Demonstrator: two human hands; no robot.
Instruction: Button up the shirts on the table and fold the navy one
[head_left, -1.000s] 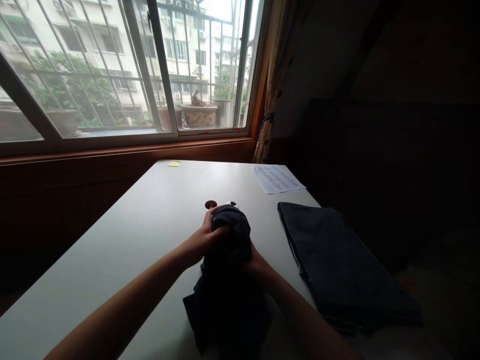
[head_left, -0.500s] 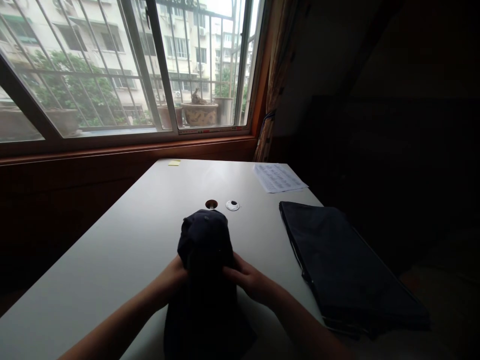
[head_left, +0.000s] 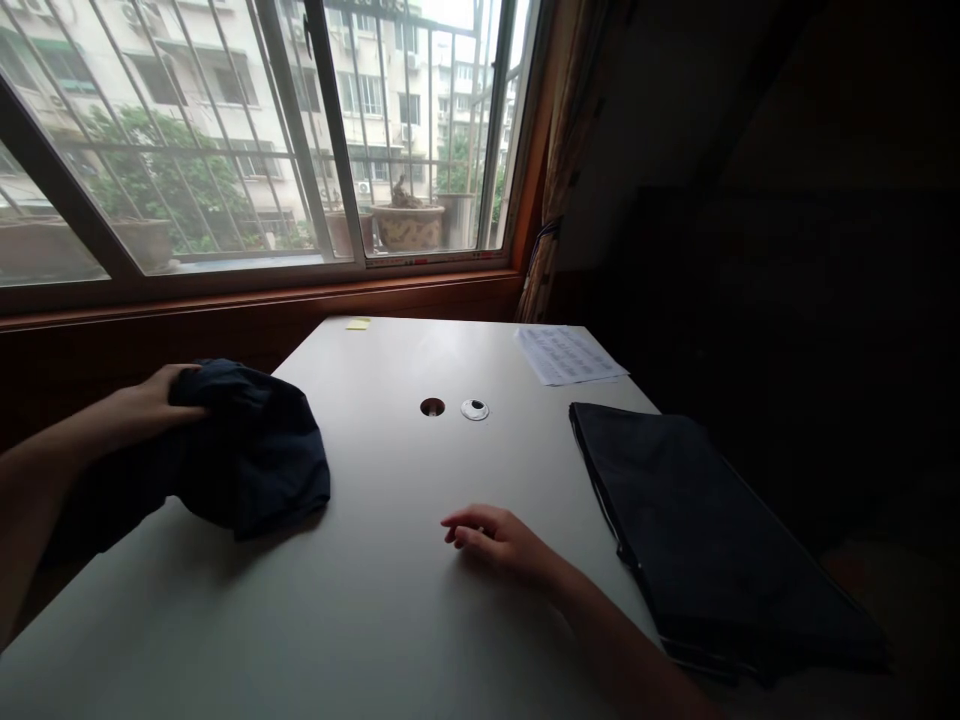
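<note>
Gripped a bunched, dark navy cloth item (head_left: 259, 455) in the closed fingers of the left hand (head_left: 161, 395), over the left edge of the smooth white table (head_left: 390, 600). Held the right hand (head_left: 499, 538) partly open, with loosely curled fingers, over the table's middle, well apart from the cloth item. Had a flat, dark navy fabric stack (head_left: 697, 520) lying on the right.
</note>
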